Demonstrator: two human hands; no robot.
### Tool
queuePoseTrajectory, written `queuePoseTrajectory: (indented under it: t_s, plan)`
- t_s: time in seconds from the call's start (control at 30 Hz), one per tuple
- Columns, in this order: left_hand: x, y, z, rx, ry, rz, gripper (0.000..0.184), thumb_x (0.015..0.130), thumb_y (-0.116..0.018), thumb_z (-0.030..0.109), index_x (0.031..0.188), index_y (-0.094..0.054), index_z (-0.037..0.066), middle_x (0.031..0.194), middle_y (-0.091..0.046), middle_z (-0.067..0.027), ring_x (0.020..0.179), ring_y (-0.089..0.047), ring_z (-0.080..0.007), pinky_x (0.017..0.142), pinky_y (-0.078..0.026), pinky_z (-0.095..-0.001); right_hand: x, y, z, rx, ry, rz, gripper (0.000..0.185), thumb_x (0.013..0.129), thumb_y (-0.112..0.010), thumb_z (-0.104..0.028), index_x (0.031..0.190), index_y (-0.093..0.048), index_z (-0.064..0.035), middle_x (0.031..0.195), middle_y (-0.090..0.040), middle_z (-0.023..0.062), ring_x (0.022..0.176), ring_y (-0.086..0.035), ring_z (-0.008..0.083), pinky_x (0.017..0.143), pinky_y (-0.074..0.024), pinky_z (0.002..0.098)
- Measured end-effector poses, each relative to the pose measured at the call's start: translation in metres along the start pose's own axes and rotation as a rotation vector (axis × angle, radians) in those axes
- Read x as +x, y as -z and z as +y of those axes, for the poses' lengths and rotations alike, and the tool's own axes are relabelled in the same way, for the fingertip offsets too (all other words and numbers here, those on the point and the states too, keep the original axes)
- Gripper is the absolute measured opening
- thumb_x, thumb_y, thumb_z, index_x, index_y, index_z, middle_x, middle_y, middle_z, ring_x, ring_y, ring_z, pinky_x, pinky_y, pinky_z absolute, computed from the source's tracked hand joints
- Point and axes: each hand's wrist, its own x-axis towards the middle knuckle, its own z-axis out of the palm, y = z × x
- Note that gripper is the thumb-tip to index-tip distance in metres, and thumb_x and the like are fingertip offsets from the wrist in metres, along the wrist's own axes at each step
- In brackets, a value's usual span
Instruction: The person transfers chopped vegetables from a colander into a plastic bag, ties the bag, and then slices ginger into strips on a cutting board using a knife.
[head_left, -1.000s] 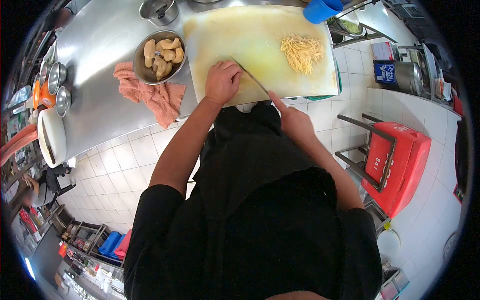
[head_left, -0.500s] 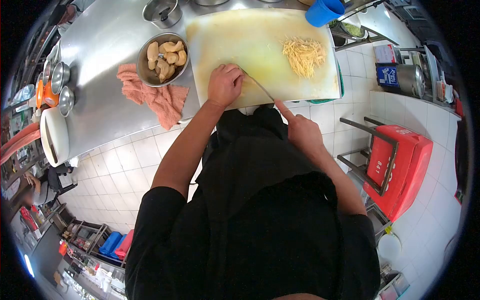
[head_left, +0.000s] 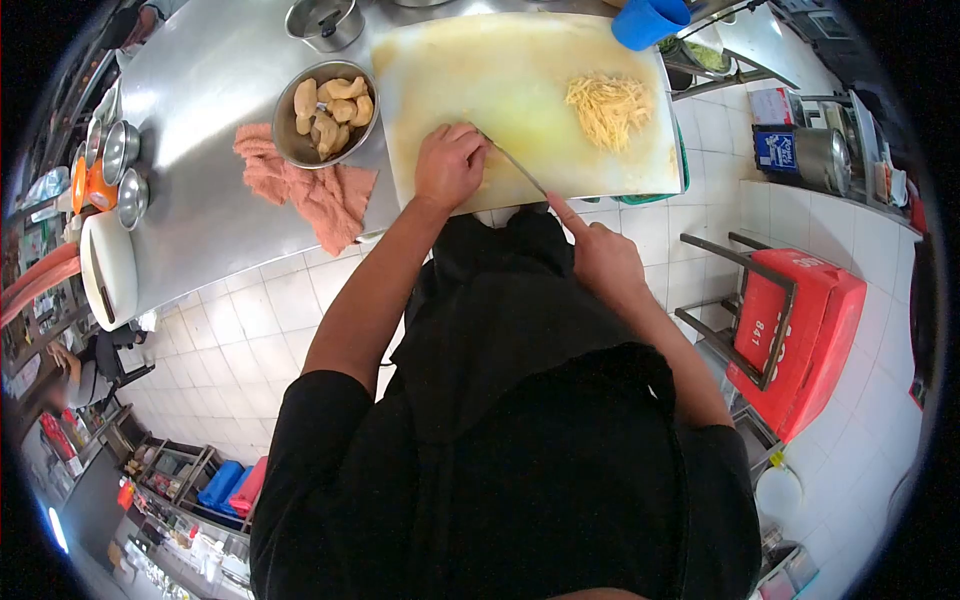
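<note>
My right hand (head_left: pixel 608 262) grips a knife, index finger stretched along it. Its thin blade (head_left: pixel 522 170) slants over the front of the pale cutting board (head_left: pixel 500 60), with the far end close to my left fingers. My left hand (head_left: pixel 450 165) is closed, knuckles bent, and presses down at the board's front left. Whatever lies under those fingers is hidden; a little yellowish material shows beside them. On the board's right side rests a loose pile of pale yellow shreds (head_left: pixel 608 112). Left of the board, a steel bowl (head_left: pixel 284 140) holds several peeled, knobbly tan pieces that look like ginger.
An orange cloth (head_left: pixel 325 205) lies partly beneath the bowl. A steel pot (head_left: pixel 330 28) stands behind it, and a blue container (head_left: pixel 650 22) is at the board's far right corner. Small metal bowls (head_left: pixel 122 150) sit at the left. A red box (head_left: pixel 800 330) is at right.
The knife's far end has slid slightly forward beside my left fingers. Both hands stay in nearly the same places, and the pile looks the same.
</note>
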Motion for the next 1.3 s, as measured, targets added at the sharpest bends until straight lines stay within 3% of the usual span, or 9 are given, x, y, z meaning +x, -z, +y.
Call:
queuePoseTrajectory:
  t_s: [0.27, 0.47, 0.87, 1.07, 1.17, 1.3]
  plan:
    - [0.002, -0.005, -0.002, 0.01, -0.025, 0.049, 0.007, 0.078, -0.073, 0.007, 0.081, -0.068, 0.011, 0.088, -0.066, -0.0032, 0.083, -0.061, -0.0295, 0.075, -0.049, -0.0427, -0.009, 0.014, -0.001, -0.037, 0.006, -0.013, 0.087, 0.091, -0.055, -0.004, 0.163, -0.021, -0.0406, 0.085, -0.068, 0.0205, 0.075, -0.072, 0.0361, 0.066, -0.0581, 0.0493]
    - [0.002, -0.004, -0.003, 0.021, -0.02, 0.036, 0.008, 0.077, -0.073, 0.007, 0.081, -0.068, 0.011, 0.089, -0.067, -0.0026, 0.083, -0.061, -0.0292, 0.075, -0.049, -0.0424, 0.026, -0.041, 0.014, 0.144, 0.032, 0.082, 0.087, 0.091, -0.055, -0.004, 0.162, -0.021, -0.0414, 0.086, -0.068, 0.0212, 0.076, -0.072, 0.0369, 0.068, -0.0582, 0.049]
    - [0.001, -0.002, -0.001, -0.004, 0.006, 0.014, 0.007, 0.079, -0.073, 0.007, 0.084, -0.069, 0.009, 0.092, -0.067, -0.0062, 0.088, -0.063, -0.0323, 0.078, -0.05, -0.0436, -0.001, 0.001, 0.001, 0.013, -0.002, -0.003, 0.088, 0.09, -0.057, -0.006, 0.162, -0.022, -0.0424, 0.087, -0.068, 0.0197, 0.074, -0.072, 0.036, 0.065, -0.0586, 0.0496]
    - [0.002, -0.002, 0.001, 0.016, -0.009, 0.044, 0.007, 0.078, -0.073, 0.008, 0.08, -0.068, 0.011, 0.09, -0.066, -0.0033, 0.084, -0.061, -0.0295, 0.077, -0.048, -0.0429, 0.03, -0.044, 0.007, 0.069, 0.019, 0.099, 0.089, 0.09, -0.057, -0.005, 0.162, -0.021, -0.0422, 0.087, -0.069, 0.0202, 0.075, -0.072, 0.0358, 0.065, -0.0585, 0.0493]
    - [0.002, -0.003, 0.0, 0.026, -0.007, 0.036, 0.006, 0.078, -0.073, 0.008, 0.08, -0.068, 0.011, 0.09, -0.066, -0.0038, 0.083, -0.061, -0.0301, 0.077, -0.049, -0.043, 0.024, -0.026, 0.003, 0.071, 0.033, 0.108, 0.085, 0.09, -0.055, -0.006, 0.163, -0.023, -0.0383, 0.082, -0.068, 0.0209, 0.071, -0.07, 0.0385, 0.066, -0.0562, 0.0527]
    - [0.002, -0.001, -0.001, 0.01, -0.014, 0.02, 0.007, 0.079, -0.074, 0.008, 0.082, -0.068, 0.009, 0.092, -0.067, -0.0052, 0.085, -0.062, -0.0307, 0.078, -0.049, -0.0434, 0.006, 0.002, -0.004, 0.035, -0.006, 0.022, 0.089, 0.09, -0.055, -0.006, 0.163, -0.019, -0.0408, 0.084, -0.068, 0.0212, 0.073, -0.071, 0.0383, 0.067, -0.0568, 0.0524]
